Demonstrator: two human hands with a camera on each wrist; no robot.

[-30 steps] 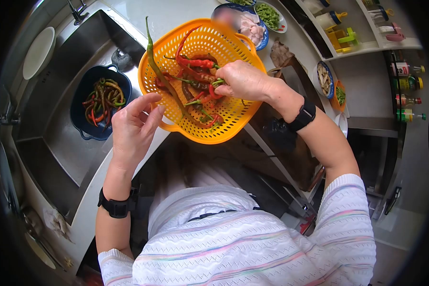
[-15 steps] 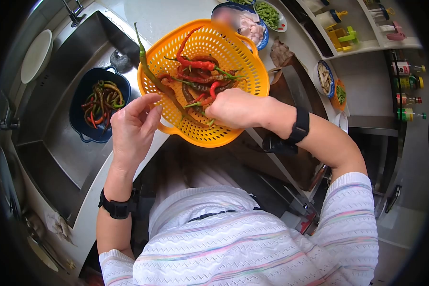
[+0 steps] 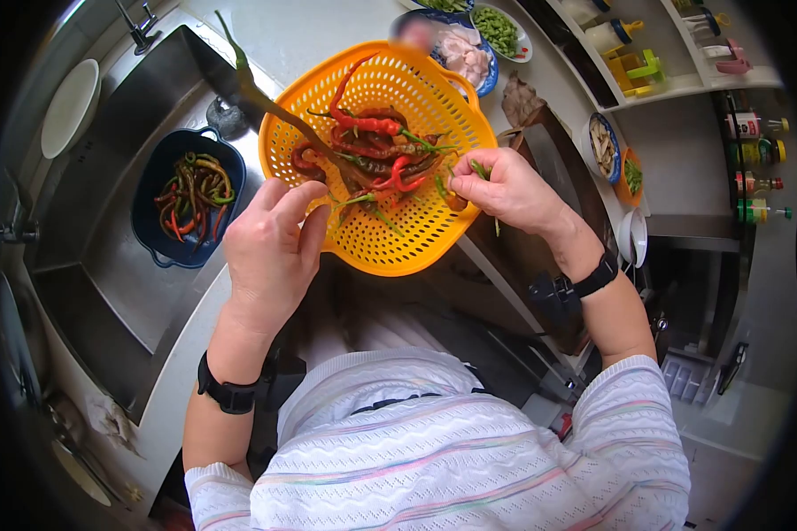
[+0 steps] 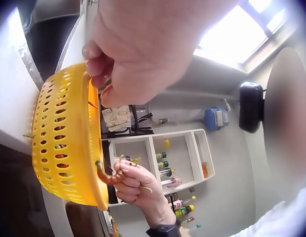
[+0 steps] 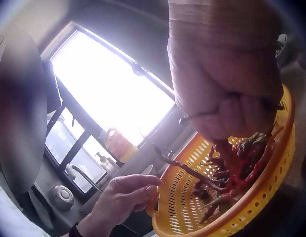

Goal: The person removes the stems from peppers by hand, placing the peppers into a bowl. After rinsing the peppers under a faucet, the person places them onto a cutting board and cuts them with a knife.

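Note:
The yellow colander (image 3: 390, 257) holds several red, brown and green chili peppers (image 3: 372, 124). At its near left rim, my left hand (image 3: 274, 243) pinches the edge between thumb and fingers. A long green-brown chili (image 3: 279, 111) leans out over the left rim, its stem end pointing up. My right hand (image 3: 514, 195) is at the right rim, gripping a curved reddish-brown chili (image 4: 111, 175) and some thin green stems. The palm hides part of what those fingers hold.
A dark blue basket (image 3: 142, 212) of chilies stands in the steel sink (image 3: 106, 292) on the left. Behind the colander are a plate of pale meat (image 3: 465, 57) and a dish of chopped greens (image 3: 498, 34). Shelves with bottles (image 3: 753, 150) line the right.
My right hand has moved out of the colander to its right rim, with a chili and stems in its fingers. The left hand has shifted slightly right; the long chili tilts further left.

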